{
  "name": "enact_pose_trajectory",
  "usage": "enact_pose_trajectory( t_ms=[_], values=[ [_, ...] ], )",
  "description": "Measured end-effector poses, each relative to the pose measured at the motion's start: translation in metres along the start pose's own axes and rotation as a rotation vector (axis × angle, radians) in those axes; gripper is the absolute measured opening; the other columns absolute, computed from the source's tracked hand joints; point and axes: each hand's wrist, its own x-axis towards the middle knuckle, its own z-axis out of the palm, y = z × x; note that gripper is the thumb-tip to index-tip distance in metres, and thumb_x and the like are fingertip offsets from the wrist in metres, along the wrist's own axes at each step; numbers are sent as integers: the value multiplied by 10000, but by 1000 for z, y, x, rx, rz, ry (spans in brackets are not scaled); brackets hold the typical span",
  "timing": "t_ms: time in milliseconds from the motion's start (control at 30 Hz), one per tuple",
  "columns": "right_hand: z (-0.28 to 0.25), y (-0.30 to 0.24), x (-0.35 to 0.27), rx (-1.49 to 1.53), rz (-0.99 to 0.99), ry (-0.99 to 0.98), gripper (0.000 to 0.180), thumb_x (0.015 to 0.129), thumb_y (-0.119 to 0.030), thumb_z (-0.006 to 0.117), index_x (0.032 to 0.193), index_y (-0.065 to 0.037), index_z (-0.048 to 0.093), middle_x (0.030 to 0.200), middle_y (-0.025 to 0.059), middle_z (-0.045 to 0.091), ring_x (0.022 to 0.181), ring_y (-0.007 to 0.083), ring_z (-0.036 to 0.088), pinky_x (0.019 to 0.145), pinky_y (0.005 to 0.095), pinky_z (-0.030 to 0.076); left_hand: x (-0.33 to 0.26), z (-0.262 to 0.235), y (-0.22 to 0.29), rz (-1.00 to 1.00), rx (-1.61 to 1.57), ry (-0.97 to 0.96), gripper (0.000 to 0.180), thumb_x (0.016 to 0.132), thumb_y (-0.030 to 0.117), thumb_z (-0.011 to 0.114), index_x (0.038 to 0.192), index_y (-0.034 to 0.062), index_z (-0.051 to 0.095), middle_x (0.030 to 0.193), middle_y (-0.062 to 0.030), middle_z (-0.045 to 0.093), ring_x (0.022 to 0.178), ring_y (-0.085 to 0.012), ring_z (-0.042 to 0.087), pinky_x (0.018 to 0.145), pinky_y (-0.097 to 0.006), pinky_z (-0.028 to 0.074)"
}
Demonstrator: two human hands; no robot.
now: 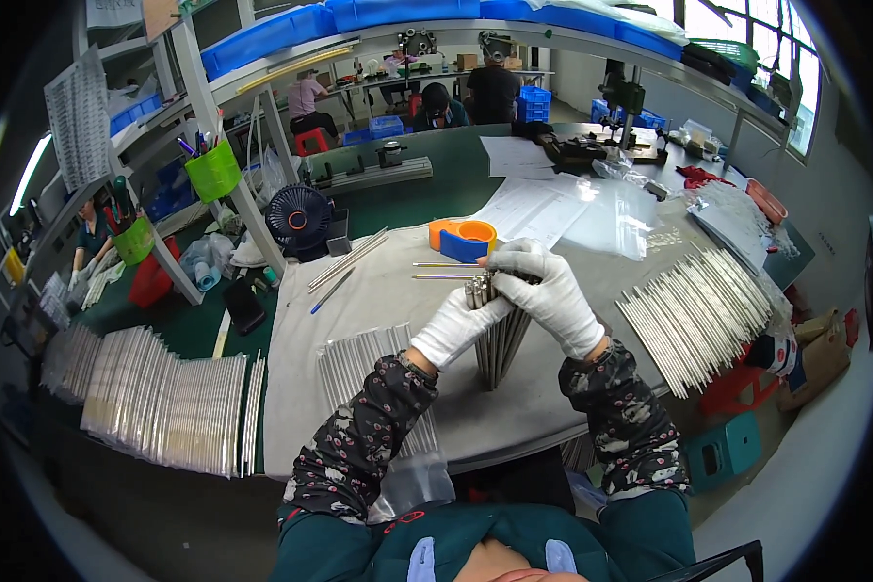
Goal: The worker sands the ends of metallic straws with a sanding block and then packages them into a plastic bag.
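A bundle of thin metal rods (pixel 496 351) stands roughly upright on the grey cloth, gathered between my two white-gloved hands. My left hand (pixel 459 326) is wrapped round its upper left side. Over the top ends my right hand (pixel 545 292) is closed, its fingers bent round the rods; the fingertips are partly hidden. Just behind the bundle, two loose rods (pixel 443 276) lie flat. Close to my left forearm is a clear plastic bag of rods (pixel 364 361). An orange and blue tape dispenser (pixel 464 239) sits beyond my hands.
Many rods (pixel 698 312) lie in a row at right; bagged rods (pixel 165 393) fill the left side. Loose rods (pixel 347 260), a blue pen (pixel 331 292) and a small fan (pixel 300 218) are at back left. Papers (pixel 529 206) and clear bags (pixel 613 221) lie at back right. Other people work beyond.
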Motion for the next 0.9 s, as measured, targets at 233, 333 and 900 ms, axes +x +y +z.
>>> enact_pose_trajectory(
  t_ms=[233,333,900],
  values=[
    [-3,0,1,-17,-38,-43,201,732,-7,603,930,-7,636,872,69,578,845,155,554,796,268,436,2,-1,5,-12,34,-89,260,843,224,630,1021,38,595,897,4,602,833,-81,541,729,-257,463],
    [-2,-7,2,-1,-56,-71,160,727,-14,606,886,-5,630,880,74,577,858,171,552,800,275,434,4,-7,1,-25,59,-102,271,835,235,640,1016,38,598,895,-5,606,834,-90,545,730,-262,463],
    [-8,-2,-8,95,118,-95,906,616,-221,718,1381,-59,260,1133,136,524,1098,248,480,984,349,343,10,33,7,249,154,96,315,749,29,624,1029,30,481,850,1,548,785,-84,543,700,-239,460]
  ],
)
